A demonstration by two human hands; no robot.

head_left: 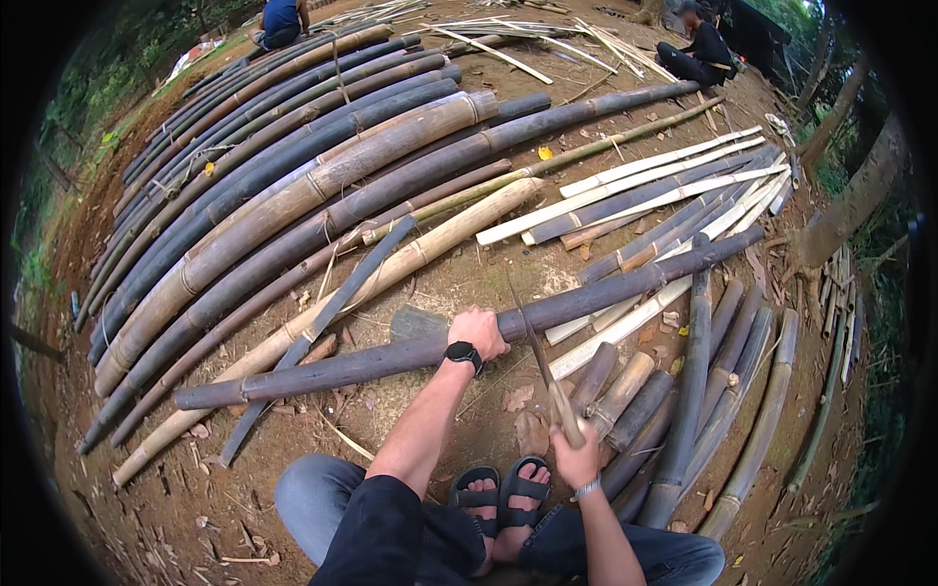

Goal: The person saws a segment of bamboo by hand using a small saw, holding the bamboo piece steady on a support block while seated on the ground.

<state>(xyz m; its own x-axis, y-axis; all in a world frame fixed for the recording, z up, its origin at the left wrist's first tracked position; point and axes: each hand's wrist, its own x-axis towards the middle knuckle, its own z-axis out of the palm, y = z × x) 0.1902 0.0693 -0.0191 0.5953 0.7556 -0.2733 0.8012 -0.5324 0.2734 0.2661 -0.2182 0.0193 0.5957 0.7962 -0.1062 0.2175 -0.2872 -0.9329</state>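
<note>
A dark bamboo pole (391, 360) lies slantwise in front of me, across other bamboo. My left hand (479, 335), with a black watch on its wrist, is closed over the pole near its middle. Just right of it, a long, thin-bladed hand tool (538, 354) with a wooden handle crosses the pole. The blade is seen nearly edge-on, so I cannot tell whether it is a saw or a machete. My right hand (575, 450), wearing a metal band at the wrist, is wrapped round the handle. Whether the blade has entered the bamboo does not show.
Many long bamboo poles (322, 186) lie stacked at the left. Pale split strips (625, 186) are at the right, above short bamboo pieces (625, 396). A tree trunk (850, 210) stands at the far right. Two people (699, 49) (280, 23) sit farther off. My sandalled feet (503, 498) are beneath the pole.
</note>
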